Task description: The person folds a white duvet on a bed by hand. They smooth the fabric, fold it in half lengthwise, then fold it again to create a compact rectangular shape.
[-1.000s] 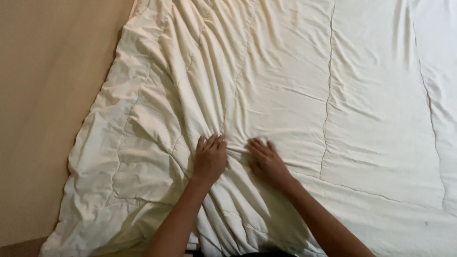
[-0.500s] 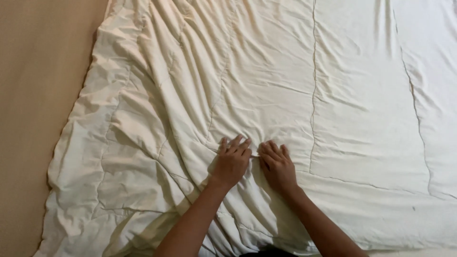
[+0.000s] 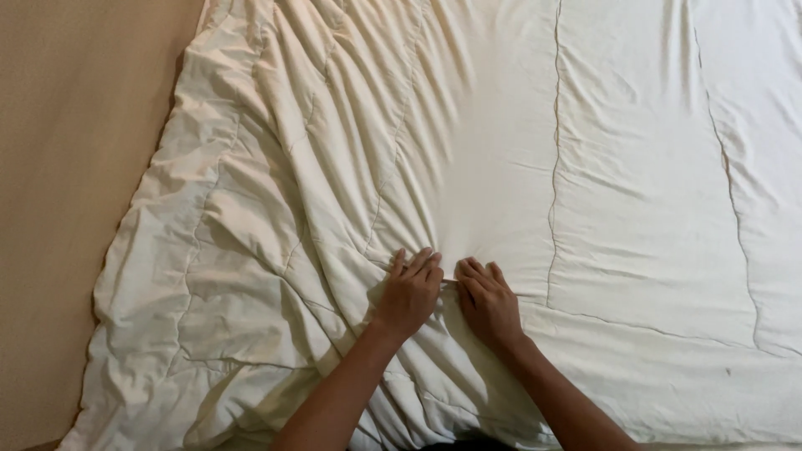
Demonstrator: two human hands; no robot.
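Observation:
A cream quilted comforter [image 3: 635, 167] lies spread out and fills most of the head view. Its left half is bunched into long diagonal wrinkles; its right half lies smoother, crossed by stitched seams. My left hand [image 3: 409, 292] rests palm down on the wrinkled fabric near the bottom middle, fingers together and pointing away from me. My right hand [image 3: 486, 301] lies flat right beside it, fingertips almost touching the left hand's. Both press on the comforter, and neither hand visibly holds a fold.
A tan surface [image 3: 67, 167] runs along the left side, beyond the comforter's puffy left edge [image 3: 142, 276]. The comforter reaches the top, right and bottom borders of the view.
Both hands slid to the right across the comforter and came closer together. The fabric to their right looks smoother than before.

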